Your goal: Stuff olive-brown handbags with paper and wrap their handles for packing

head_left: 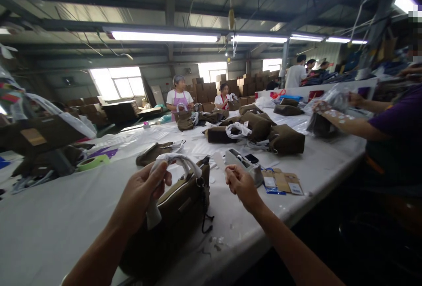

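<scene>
A dark olive handbag (pixel 171 215) stands on the white table in front of me, its handles (pixel 180 159) wrapped in white paper. My left hand (pixel 145 189) is closed round the wrapped handle, and a loose end of the wrapping hangs below the fingers. A black cord dangles from the ring at the bag's side. Beside a grey tape dispenser (pixel 252 169), my right hand (pixel 242 185) is held in a pinch. A small pale piece seems to show at its fingertips, but I cannot make out what it is.
More olive bags (pixel 257 127) lie across the table beyond. Brown tags (pixel 286 182) sit right of the dispenser, and a green tape roll (pixel 93 163) lies at left. A co-worker's arm (pixel 349 123) handles a plastic-covered bag at right; other people stand at the far side.
</scene>
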The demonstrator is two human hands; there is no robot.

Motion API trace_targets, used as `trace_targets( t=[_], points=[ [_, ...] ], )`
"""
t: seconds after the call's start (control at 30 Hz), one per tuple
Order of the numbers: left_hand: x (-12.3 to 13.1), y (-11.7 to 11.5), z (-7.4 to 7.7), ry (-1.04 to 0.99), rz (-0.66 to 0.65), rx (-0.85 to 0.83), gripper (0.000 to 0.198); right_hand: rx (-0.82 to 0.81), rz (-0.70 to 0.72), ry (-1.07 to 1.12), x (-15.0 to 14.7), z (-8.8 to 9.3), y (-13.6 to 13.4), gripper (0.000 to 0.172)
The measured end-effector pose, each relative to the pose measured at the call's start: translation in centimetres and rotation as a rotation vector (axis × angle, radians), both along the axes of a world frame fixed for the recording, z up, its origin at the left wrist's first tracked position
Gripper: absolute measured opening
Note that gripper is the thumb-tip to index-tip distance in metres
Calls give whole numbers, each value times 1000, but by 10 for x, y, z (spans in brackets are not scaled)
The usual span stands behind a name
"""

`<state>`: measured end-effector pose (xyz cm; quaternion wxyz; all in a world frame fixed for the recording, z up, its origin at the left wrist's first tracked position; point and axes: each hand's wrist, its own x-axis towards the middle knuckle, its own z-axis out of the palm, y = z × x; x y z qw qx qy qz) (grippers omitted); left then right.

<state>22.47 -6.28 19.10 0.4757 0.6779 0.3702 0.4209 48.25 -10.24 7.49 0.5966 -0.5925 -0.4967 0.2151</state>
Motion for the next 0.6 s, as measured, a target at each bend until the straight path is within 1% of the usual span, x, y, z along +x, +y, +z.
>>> trace_targets(
  t=[0.03,0.07,0.13,0.2,0.27,0.33,0.37,0.4,0.43,0.47,0.53,0.57,0.6],
  points=[
    [2,-3,2,41,16,28,47,37,58,88,-11,5,-13,42],
    [5,-6,5,85,26,59,45,73,139,225,-21,9,-25,42],
    [10,-12,10,146,1,102,44,84,336,534,-39,17,-45,39],
    [13,-16,14,158,-73,103,49,4,556,835,-53,23,-59,34],
    [13,-17,14,150,-170,57,51,-118,781,1078,-64,25,-65,29],
    [10,-16,11,157,-279,0,49,-231,959,1235,-73,23,-66,27],
    [9,-16,8,157,-318,-17,46,-284,1011,1267,-78,21,-66,27],
    [7,-16,5,153,-333,-22,42,-320,1018,1266,-83,19,-64,28],
    [5,-16,3,146,-321,-15,39,-318,981,1229,-89,16,-63,31],
    [4,-17,0,139,-287,-1,36,-274,913,1149,-93,14,-62,37],
    [3,-19,-2,140,-206,31,35,-95,732,875,-101,11,-63,52],
    [3,-20,-1,151,-181,46,34,0,639,709,-103,10,-64,55],
    [4,-21,0,163,-170,62,34,72,555,548,-103,10,-65,54]
  ],
)
